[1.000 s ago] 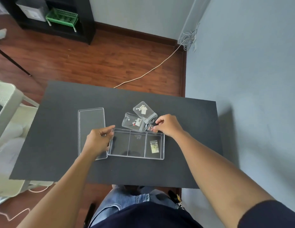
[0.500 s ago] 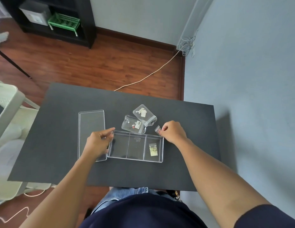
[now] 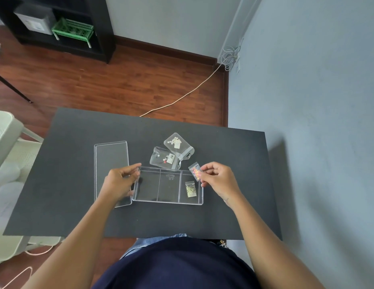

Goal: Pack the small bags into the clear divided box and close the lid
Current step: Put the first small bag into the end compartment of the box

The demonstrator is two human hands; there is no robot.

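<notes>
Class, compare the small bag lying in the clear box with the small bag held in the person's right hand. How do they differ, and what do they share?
The bag in the box lies flat in the right compartment of the divided box; the held bag is pinched in the right hand, above the box's far right corner. The boxed one holds yellowish-green bits; the held one, pinkish-orange. Both are tiny clear bags, smaller than the two on the table.

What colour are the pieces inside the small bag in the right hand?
Pink and yellow, seen in the head view: small bag.
</notes>
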